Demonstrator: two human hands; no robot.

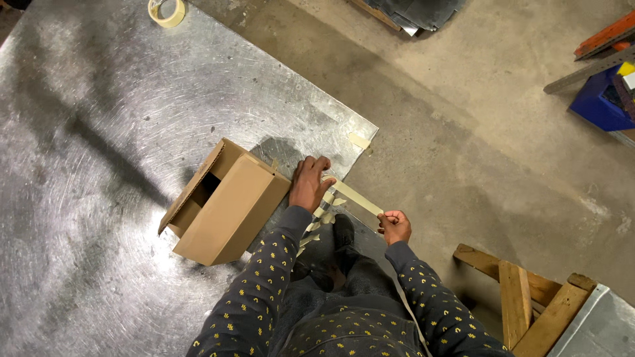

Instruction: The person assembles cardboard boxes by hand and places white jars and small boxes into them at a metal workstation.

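Observation:
A small brown cardboard box lies on its side on the metal table, one flap open at the left. My left hand rests flat at the table's edge, just right of the box, pressing one end of a strip of beige tape. My right hand pinches the other end of that strip, held out past the table edge. Several short tape pieces hang along the edge below my left hand.
A roll of beige tape lies at the table's far edge. A single tape piece is stuck near the table corner. A wooden frame stands on the concrete floor at lower right; a blue bin sits at upper right.

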